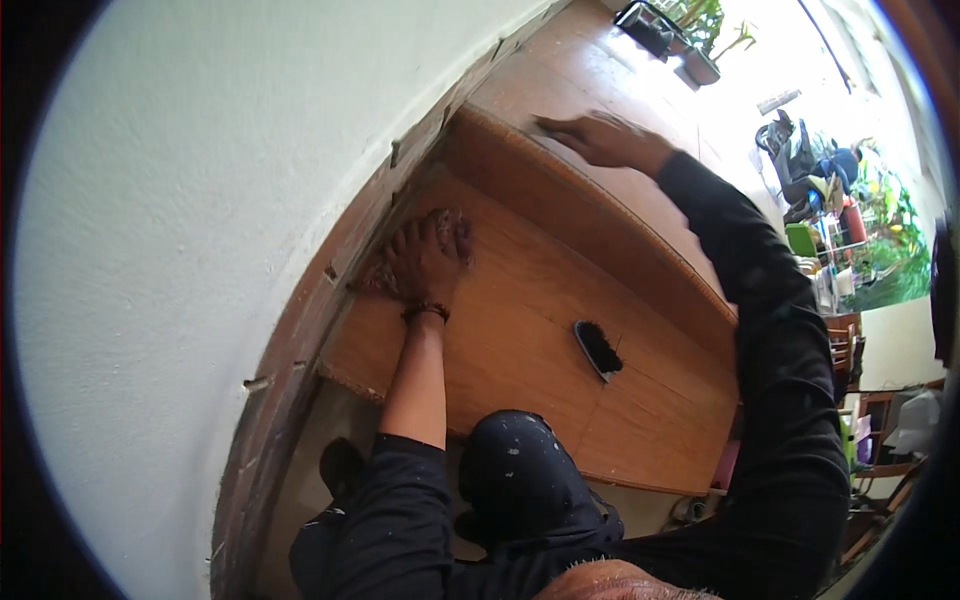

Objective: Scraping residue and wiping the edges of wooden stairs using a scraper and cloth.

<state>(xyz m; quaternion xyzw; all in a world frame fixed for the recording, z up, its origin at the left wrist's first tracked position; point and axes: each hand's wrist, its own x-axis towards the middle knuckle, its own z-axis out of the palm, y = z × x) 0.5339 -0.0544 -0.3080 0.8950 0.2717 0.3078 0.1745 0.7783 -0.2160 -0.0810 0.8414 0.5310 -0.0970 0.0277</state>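
My left hand [427, 259] presses on a crumpled reddish cloth [379, 277] at the wall end of a brown tiled step [517, 352]. Parts of the cloth show on both sides of the fingers. My right hand [600, 139], slightly blurred, is over the upper tiled floor just past the step's edge, with its fingers stretched toward the wall and nothing seen in it. A scrubbing brush [598, 351] with black bristles and a grey back lies on its side on the tread, right of my left hand and apart from both hands.
A white wall [187, 187] with a brown tile skirting [300, 300] runs along the left. The riser [570, 210] rises behind the tread. My knee [517, 465] is close to the step's front edge. Potted plants [701, 66] stand at the top; cluttered household items [825, 225] are at the right.
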